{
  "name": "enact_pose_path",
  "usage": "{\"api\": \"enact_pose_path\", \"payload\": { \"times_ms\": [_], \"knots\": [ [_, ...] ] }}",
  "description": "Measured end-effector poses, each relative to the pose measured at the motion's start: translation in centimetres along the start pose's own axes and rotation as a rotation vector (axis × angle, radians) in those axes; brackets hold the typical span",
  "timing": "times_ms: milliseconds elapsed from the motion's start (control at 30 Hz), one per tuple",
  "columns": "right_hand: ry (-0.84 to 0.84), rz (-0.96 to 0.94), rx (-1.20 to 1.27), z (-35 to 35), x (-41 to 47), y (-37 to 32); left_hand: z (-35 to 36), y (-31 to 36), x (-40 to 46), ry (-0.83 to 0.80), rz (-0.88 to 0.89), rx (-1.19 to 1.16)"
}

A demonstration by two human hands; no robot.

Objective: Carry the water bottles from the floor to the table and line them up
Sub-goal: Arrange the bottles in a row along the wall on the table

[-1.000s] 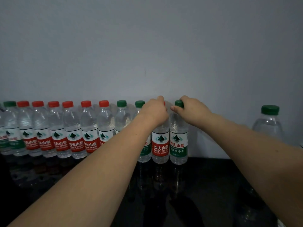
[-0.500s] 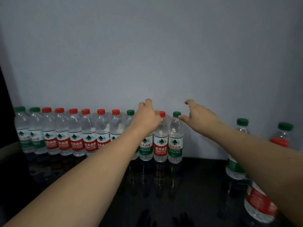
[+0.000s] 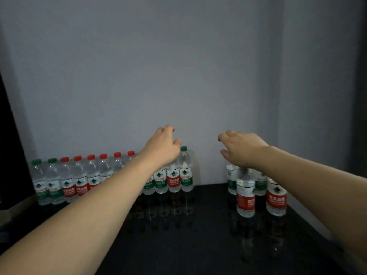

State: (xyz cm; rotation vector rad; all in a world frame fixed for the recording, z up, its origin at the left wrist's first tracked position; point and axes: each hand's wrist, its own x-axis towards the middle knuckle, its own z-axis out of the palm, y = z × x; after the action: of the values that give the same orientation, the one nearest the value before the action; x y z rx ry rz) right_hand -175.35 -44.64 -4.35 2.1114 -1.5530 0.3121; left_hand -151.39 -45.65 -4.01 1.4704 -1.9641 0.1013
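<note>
A row of several water bottles (image 3: 79,179) with red and green caps stands along the wall on the glossy black table (image 3: 198,235). The row ends on the right with a green-capped bottle (image 3: 185,171) beside a red-labelled one (image 3: 173,180). My left hand (image 3: 162,147) hovers over the row's right end, fingers loosely curled, holding nothing. My right hand (image 3: 241,148) floats to the right of the row, above a separate group of bottles (image 3: 245,193), also empty.
The grey wall (image 3: 178,76) runs right behind the row. A gap lies between the row's end and the right group. A red-labelled bottle (image 3: 276,197) stands near the right table edge. A dark object (image 3: 12,155) rises at the far left.
Both hands have let go of the caps of the last two bottles and lifted away. The right hand has drifted right, and the view has pulled back.
</note>
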Motion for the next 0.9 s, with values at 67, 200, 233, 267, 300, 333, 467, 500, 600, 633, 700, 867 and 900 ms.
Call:
{"api": "enact_pose_path", "payload": {
  "times_ms": [67,200,233,267,300,333,467,500,600,633,700,867,900],
  "knots": [
    [-0.022,0.035,-0.007,-0.6,-1.9,1.4,0.1,1.7,-0.6,-0.019,0.014,0.019],
    [-0.057,0.154,0.04,-0.6,-4.9,4.6,1.4,5.4,-1.0,-0.084,0.068,0.051],
    [-0.07,0.186,0.054,-0.3,-5.5,5.5,1.9,6.4,-0.9,-0.096,0.081,0.05],
    [-0.085,0.217,0.065,0.1,-6.1,6.4,2.4,7.4,-0.7,-0.108,0.091,0.048],
    [-0.1,0.247,0.077,0.5,-6.5,7.3,3.0,8.2,-0.4,-0.12,0.102,0.049],
    [-0.111,0.279,0.095,1.0,-6.9,8.1,3.7,9.0,-0.1,-0.134,0.11,0.053],
    [-0.138,0.401,0.188,3.8,-7.4,10.9,7.5,11.2,1.3,-0.196,0.117,0.088],
    [-0.142,0.425,0.202,4.9,-7.3,11.5,8.7,11.7,1.7,-0.209,0.118,0.092],
    [-0.13,0.515,0.211,8.0,-6.7,13.2,12.6,13.2,2.7,-0.274,0.138,0.07],
    [-0.124,0.545,0.21,8.9,-6.4,13.7,13.9,13.7,3.1,-0.301,0.147,0.063],
    [-0.111,0.591,0.234,10.6,-5.6,14.7,16.4,14.4,4.2,-0.327,0.158,0.083],
    [-0.135,0.585,0.372,14.1,-3.5,16.4,20.9,14.8,6.7,-0.309,0.081,0.237],
    [-0.133,0.576,0.414,14.6,-3.2,16.5,21.5,14.7,6.9,-0.319,0.074,0.253]
  ]
}}
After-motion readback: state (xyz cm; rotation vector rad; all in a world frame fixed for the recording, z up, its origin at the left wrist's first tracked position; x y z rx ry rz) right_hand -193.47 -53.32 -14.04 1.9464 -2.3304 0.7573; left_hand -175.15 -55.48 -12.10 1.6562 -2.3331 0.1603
